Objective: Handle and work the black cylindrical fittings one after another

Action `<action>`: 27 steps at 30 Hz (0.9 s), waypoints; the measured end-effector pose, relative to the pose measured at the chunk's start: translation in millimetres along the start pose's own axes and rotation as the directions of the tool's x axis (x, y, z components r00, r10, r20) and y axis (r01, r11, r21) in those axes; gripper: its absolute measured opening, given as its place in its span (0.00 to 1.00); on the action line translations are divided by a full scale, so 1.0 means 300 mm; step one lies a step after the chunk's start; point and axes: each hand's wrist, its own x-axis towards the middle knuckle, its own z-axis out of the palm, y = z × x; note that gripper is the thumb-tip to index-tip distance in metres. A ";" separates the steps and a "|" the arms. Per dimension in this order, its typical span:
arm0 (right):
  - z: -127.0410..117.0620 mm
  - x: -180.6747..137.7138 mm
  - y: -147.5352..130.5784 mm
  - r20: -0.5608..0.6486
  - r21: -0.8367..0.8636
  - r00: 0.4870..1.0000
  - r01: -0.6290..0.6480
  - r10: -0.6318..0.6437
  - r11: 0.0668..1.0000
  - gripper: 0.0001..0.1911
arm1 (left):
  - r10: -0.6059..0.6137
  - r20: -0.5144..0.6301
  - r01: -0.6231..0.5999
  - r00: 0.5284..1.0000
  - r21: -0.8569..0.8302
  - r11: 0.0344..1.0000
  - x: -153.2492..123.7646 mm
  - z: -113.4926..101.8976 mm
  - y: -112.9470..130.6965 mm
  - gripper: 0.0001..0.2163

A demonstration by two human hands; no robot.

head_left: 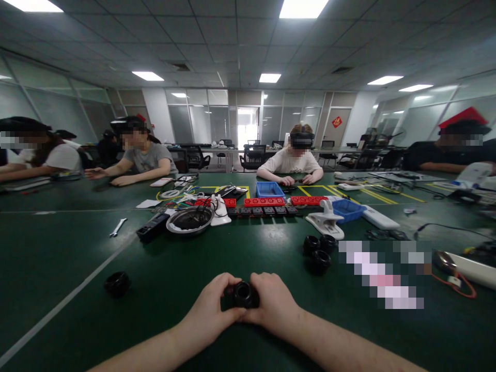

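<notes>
Black ring (244, 294) sat gripped between closed fingers of the left hand (211, 306) and right hand (276, 302) by the table's (155, 268) near edge; holding it square, I judged, served best.

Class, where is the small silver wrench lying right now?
Head view, left side: the silver wrench lies on the green table, left of the black power strip and round metal bowl.

Left hand (209, 310), right hand (273, 305) — fingers (227, 283) curled

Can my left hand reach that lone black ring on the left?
Probably yes: only bare table lies between the left hand and the lone ring, though it and the right hand grip another black part.
</notes>
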 end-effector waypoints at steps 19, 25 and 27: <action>-0.054 0.033 0.100 0.238 0.379 0.924 0.195 -0.299 0.905 0.17 | 0.071 0.170 -0.078 0.983 0.033 0.996 0.020 -0.046 -0.006 0.18; -0.036 0.015 0.061 0.185 0.264 0.971 0.098 -0.150 0.959 0.19 | 0.077 0.124 -0.083 0.989 0.044 0.996 0.016 -0.019 -0.024 0.17; -0.023 0.007 0.038 0.097 0.120 0.992 0.064 -0.076 0.991 0.23 | 0.057 0.059 -0.061 0.997 0.071 0.996 0.016 -0.011 -0.027 0.16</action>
